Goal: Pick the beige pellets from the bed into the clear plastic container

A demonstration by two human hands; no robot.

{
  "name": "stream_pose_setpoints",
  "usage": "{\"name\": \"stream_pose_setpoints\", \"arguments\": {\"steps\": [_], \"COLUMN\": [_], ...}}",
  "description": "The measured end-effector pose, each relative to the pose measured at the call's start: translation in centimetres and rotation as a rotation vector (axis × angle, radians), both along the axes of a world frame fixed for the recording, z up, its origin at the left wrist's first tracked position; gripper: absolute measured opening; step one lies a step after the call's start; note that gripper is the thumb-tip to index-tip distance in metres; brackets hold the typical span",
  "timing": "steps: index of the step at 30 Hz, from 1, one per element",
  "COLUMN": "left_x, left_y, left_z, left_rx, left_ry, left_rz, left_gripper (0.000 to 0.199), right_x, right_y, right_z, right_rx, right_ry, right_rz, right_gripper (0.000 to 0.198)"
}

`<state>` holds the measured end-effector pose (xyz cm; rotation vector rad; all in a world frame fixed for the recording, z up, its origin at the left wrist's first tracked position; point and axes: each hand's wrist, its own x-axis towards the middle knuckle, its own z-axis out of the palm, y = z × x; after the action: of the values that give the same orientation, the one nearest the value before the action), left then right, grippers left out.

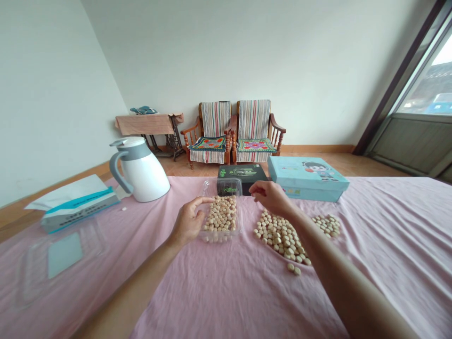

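Clear plastic box [239, 219] sits by parted, seemingly empty left fingers [203, 200] — right fingers [260, 186] curl, hold indistinct.

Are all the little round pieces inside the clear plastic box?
No, many round pieces lie heaped on the pink cloth, to the right of the clear plastic box.

The head camera looks forward and down, past the nearby left hand [188, 219] and right hand [272, 195], toward the far wall [226, 56].
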<state>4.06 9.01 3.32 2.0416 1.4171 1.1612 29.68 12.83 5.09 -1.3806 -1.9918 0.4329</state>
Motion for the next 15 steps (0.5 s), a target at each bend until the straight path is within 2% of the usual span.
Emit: {"name": "stream_pose_setpoints", "arguments": {"steps": [2,5,8,12,15], "left_x": [0.0,0.0,0.0,0.1,0.1], "left_y": [0.0,0.0,0.0,0.0,0.0], "left_z": [0.0,0.0,-0.1,-0.1,0.0], "left_rx": [-0.002,0.007,0.013,0.001,0.006], "left_ry": [0.005,0.003,0.001,0.008,0.010], "left_rz": [0.004,0.005,0.005,0.006,0.015], "left_gripper": [0.050,0.051,0.051,0.051,0.052], "right_x": [1.0,2.1,2.4,2.7,2.7], "right_y": [0.6,1.3,1.7,1.9,1.9], "right_z": [-1.0,-2.7,-3.7,-4.3,-4.1], "right_rx": [-0.026,-0.110,-0.144,-0.114,-0.080], "right_ry": [-0.296,-0.550,-0.621,-0.642,-0.590], "right_rz": [-0.053,0.011,0.098,0.142,0.059], "right_gripper": [0.024,0.029,0.026,0.018,0.020]}}
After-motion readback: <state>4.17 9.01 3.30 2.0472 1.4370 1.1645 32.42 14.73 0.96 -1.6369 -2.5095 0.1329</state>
